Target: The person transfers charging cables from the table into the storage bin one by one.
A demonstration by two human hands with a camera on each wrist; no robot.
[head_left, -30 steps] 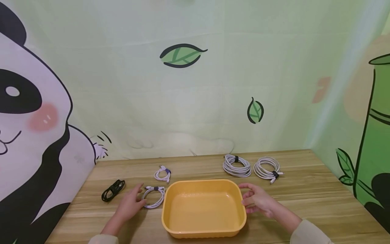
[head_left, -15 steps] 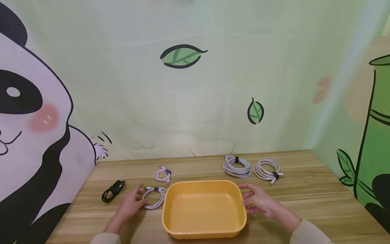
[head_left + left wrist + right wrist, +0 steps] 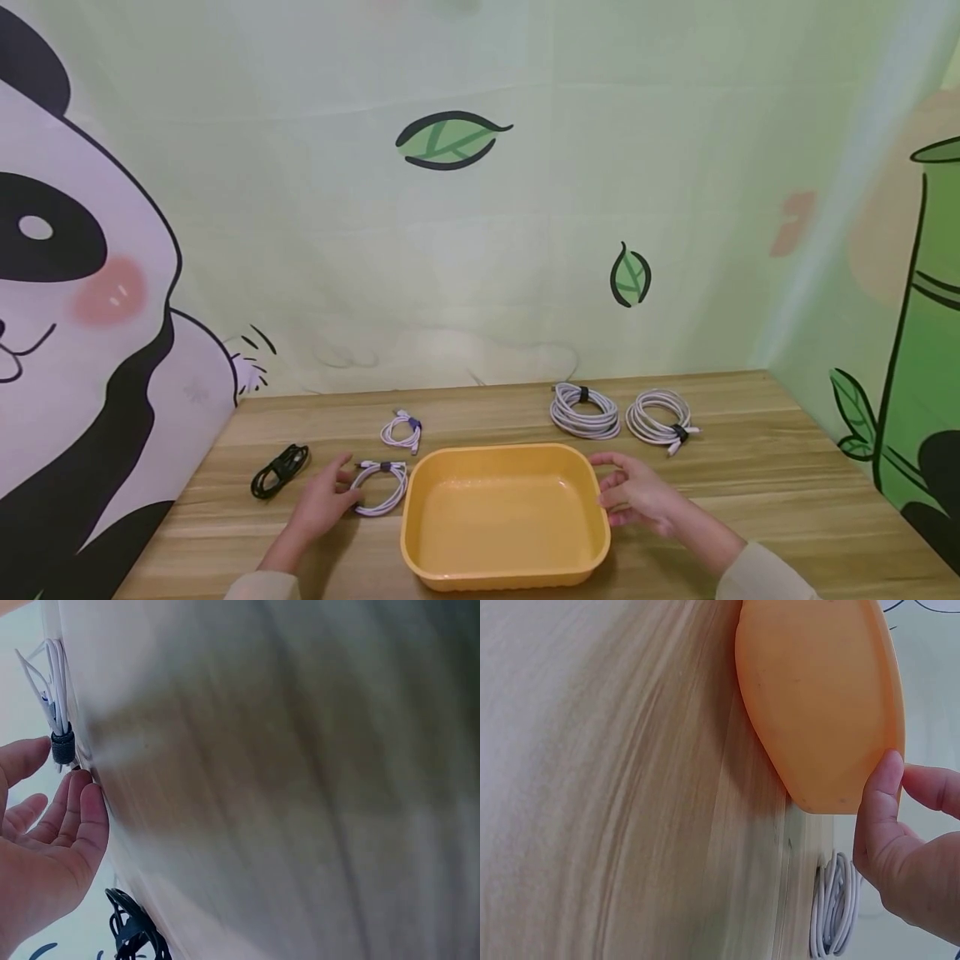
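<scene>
In the head view, a yellow plastic tray [image 3: 506, 529] stands on the wooden table. My right hand [image 3: 643, 496] touches its right side. The right wrist view shows the thumb [image 3: 887, 776] on the tray's outer wall near the rim, with another finger at the edge. Left of the tray, my left hand [image 3: 321, 502] rests beside a coiled white cable [image 3: 386, 467] with a black strap. Its fingers are loosely bent around no object, close to the coil; whether they touch it I cannot tell. The left wrist view shows the fingers [image 3: 91, 817] beside a strapped white cable [image 3: 58, 682].
A coiled black cable [image 3: 279, 472] lies left of my left hand. Behind the tray sit a small white cable [image 3: 414, 423] with a blue strap, a thick grey-white coil [image 3: 588, 431] and another white coil [image 3: 654, 435]. A printed cloth [image 3: 480, 292] hangs behind the table.
</scene>
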